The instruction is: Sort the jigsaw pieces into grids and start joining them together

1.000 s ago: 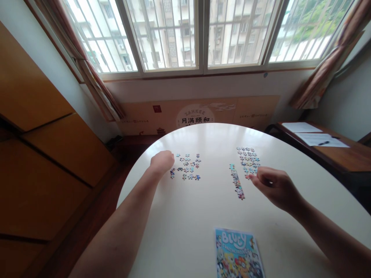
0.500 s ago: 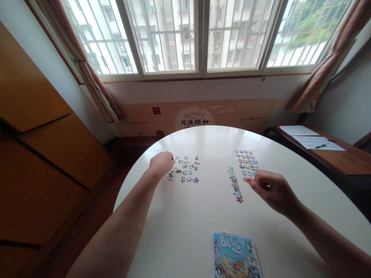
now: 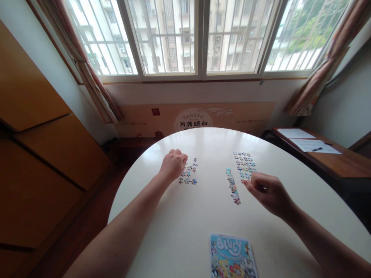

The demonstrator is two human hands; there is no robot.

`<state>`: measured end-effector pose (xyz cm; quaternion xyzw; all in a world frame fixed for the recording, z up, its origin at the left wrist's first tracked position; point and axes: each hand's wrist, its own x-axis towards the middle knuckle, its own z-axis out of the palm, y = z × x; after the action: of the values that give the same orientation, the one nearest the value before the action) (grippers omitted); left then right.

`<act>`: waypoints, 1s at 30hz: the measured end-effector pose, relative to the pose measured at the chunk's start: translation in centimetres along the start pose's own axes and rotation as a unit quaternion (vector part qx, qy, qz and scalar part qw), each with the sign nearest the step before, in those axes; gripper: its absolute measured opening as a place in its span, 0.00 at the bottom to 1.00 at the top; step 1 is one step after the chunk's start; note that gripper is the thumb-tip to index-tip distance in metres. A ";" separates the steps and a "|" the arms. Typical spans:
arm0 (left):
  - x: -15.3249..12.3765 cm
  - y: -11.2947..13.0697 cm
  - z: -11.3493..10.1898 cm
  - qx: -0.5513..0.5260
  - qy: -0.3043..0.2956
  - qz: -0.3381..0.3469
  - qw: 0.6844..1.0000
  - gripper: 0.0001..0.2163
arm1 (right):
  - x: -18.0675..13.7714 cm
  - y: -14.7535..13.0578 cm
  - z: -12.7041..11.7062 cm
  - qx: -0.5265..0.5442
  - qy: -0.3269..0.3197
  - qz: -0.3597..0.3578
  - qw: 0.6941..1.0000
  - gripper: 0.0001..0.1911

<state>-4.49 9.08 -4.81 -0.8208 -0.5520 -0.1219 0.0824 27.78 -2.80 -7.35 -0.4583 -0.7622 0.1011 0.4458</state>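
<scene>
My left hand (image 3: pixel 174 164) is closed, its fingers curled over the loose group of jigsaw pieces (image 3: pixel 188 181) on the left and hiding some of them. Whatever its fingertips may hold is out of sight. At the near end of the block of puzzle pieces (image 3: pixel 245 160), my right hand (image 3: pixel 269 192) makes a pinch, thumb and forefinger together low at the tabletop. I cannot make out what, if anything, is between them. Just left of that hand lies a narrow joined strip of puzzle pieces (image 3: pixel 233 187), slightly slanted.
A round white table (image 3: pixel 174 231) bears everything. Close to me lies a blue picture card (image 3: pixel 232 255) lettered "BLUEY". To the right stands a brown wooden table (image 3: pixel 315 154) with paper sheets (image 3: pixel 314 146) and a pen. A barred window (image 3: pixel 203 38) is beyond.
My left hand has moved right, now covering pieces that showed before. My right hand stays pinched by the right-hand block. The view has shifted slightly.
</scene>
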 end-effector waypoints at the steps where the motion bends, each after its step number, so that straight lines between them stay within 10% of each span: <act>1: 0.0 0.5 0.4 -0.001 0.004 0.019 1.000 0.16 | 0.0 0.0 0.0 0.001 0.001 0.001 1.000 0.24; 18: 1.2 3.0 3.4 -0.062 -0.029 0.208 0.976 0.20 | 0.8 -0.7 -0.6 0.010 0.036 0.009 0.999 0.24; 30: -1.4 7.9 0.1 -0.233 -0.086 0.362 0.899 0.04 | 1.0 -0.6 -0.5 0.007 0.032 0.010 0.999 0.23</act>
<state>2.31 4.91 -5.34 -0.9670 -0.1778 -0.1373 -0.1204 27.64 -2.45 -6.17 -0.4654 -0.7424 0.0960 0.4723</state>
